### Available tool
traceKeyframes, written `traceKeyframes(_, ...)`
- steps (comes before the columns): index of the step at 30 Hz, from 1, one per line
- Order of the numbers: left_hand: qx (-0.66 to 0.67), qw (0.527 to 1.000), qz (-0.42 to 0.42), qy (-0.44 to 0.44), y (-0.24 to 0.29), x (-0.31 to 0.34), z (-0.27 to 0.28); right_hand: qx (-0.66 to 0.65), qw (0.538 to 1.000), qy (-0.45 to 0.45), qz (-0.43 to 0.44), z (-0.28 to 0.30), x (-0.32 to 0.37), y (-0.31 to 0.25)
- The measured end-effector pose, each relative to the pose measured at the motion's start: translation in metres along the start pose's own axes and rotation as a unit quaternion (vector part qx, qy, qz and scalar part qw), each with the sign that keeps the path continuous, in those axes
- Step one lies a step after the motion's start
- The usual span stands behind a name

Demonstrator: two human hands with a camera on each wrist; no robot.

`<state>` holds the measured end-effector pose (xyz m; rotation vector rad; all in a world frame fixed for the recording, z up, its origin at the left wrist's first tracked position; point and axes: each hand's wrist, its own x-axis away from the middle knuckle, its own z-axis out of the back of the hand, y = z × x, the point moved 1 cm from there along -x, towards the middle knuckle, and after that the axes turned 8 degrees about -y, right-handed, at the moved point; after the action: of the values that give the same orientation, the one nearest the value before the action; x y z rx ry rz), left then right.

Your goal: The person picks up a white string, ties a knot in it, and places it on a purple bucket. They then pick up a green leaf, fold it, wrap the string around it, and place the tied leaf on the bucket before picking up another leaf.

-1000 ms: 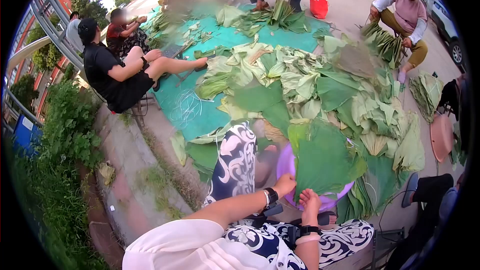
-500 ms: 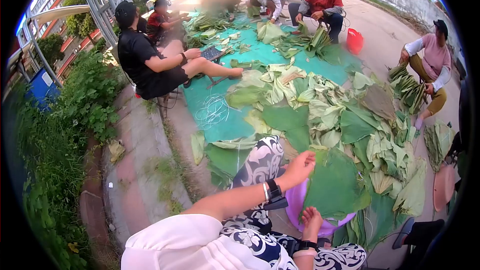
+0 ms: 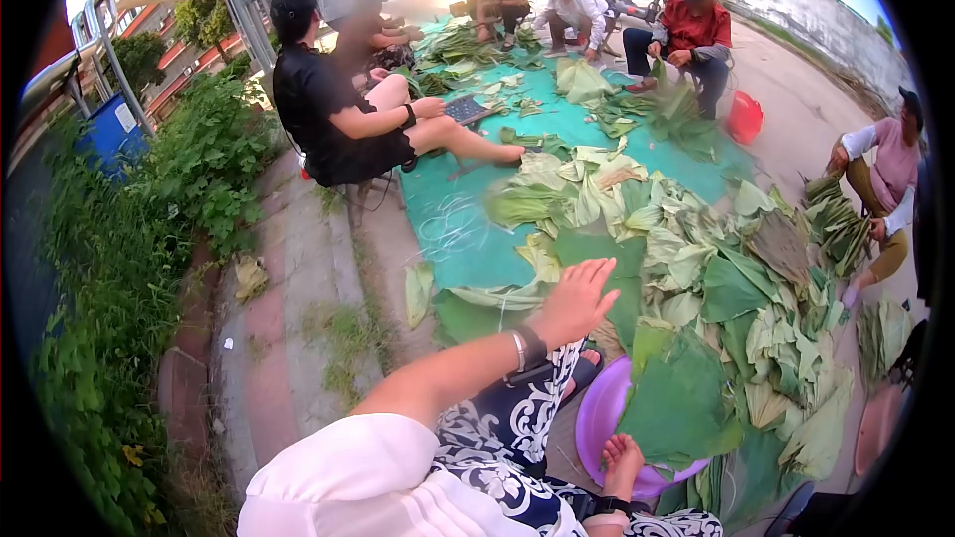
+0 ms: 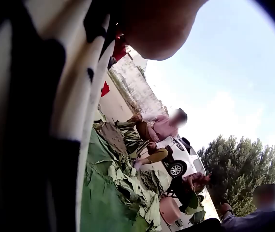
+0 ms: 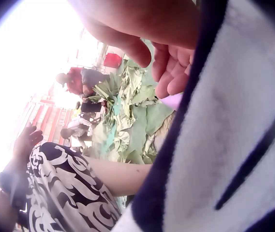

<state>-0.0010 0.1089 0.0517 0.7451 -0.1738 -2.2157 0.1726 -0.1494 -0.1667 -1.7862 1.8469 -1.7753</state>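
A large green leaf [image 3: 681, 403] lies across a purple basin [image 3: 594, 418] in front of the person's knees. The left hand [image 3: 579, 300], fingers extended and holding nothing, hovers over a patterned trouser knee, left of that leaf; the right wrist view also catches this hand [image 5: 28, 140]. Beside the leaf's lower left edge is the right hand [image 3: 622, 459], its fingers loosely bent with nothing seen between them. In the right wrist view the right hand [image 5: 152, 36] shows relaxed, empty fingers. Only a blurred part of the left hand [image 4: 159, 29] shows in the left wrist view.
Pale and green leaves [image 3: 686, 254] pile up on a teal sheet [image 3: 547, 104] beyond the basin. Seated people surround the sheet. A red bucket [image 3: 745, 117] stands at the back right, a pink basin [image 4: 170, 210] farther right. Kerb and plants line the left.
The left hand has left the large leaf's edge, moved up and left of it, and its fingers have straightened. The right hand stays by the leaf's lower edge. The head view has shifted.
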Motion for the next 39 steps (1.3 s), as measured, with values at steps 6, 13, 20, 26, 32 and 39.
traceKeyframes(6, -0.017, 1.0, 0.025, -0.008, -0.003, -0.003, -0.009, 0.024, 1.0, -0.009, -0.003, -0.004, -0.006, 0.002)
traceKeyframes(13, -0.012, 0.999, 0.038, 0.003, -0.004, -0.002, -0.009, 0.041, 0.999, -0.009, -0.005, -0.01, -0.007, 0.002)
traceKeyframes(20, 0.008, 0.999, 0.049, 0.005, -0.006, -0.002, -0.006, 0.045, 0.999, -0.011, -0.007, -0.017, -0.004, 0.0)
traceKeyframes(26, 0.017, 0.998, 0.059, -0.001, -0.006, -0.002, -0.003, 0.058, 0.998, -0.013, -0.003, -0.017, -0.01, 0.004)
traceKeyframes(32, 0.024, 0.998, 0.054, 0.004, -0.007, -0.002, -0.003, 0.071, 0.997, -0.013, -0.011, -0.018, -0.013, 0.004)
traceKeyframes(39, 0.02, 0.999, 0.049, 0.008, -0.007, -0.001, -0.004, 0.072, 0.997, -0.013, -0.006, -0.021, -0.011, 0.003)
